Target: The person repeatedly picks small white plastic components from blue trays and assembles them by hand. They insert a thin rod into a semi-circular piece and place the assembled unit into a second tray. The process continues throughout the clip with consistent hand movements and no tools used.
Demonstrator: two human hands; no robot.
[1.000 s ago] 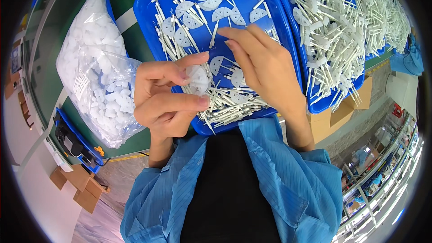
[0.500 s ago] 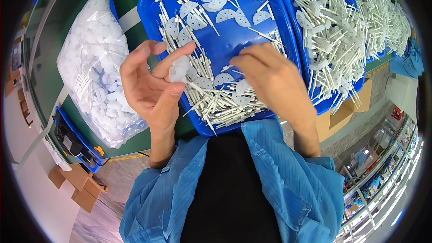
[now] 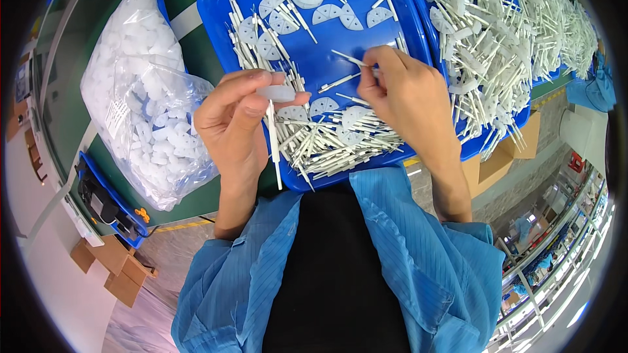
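Near the left edge of the blue tray (image 3: 304, 59), the left hand (image 3: 229, 117) pinches a white plate (image 3: 277, 94) between its fingers, while the right hand's (image 3: 411, 98) narrowed fingers hold a white stick (image 3: 347, 57) over the tray's open middle, below scattered half-round pieces (image 3: 352, 17).

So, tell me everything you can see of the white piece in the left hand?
The white piece looks like pale, slightly see-through plastic, seen nearly side-on, so its full outline is hidden. The left hand holds it between thumb and fingers, above the left part of the nearest blue tray. A white rod hangs just below it; whether the two are joined is unclear.
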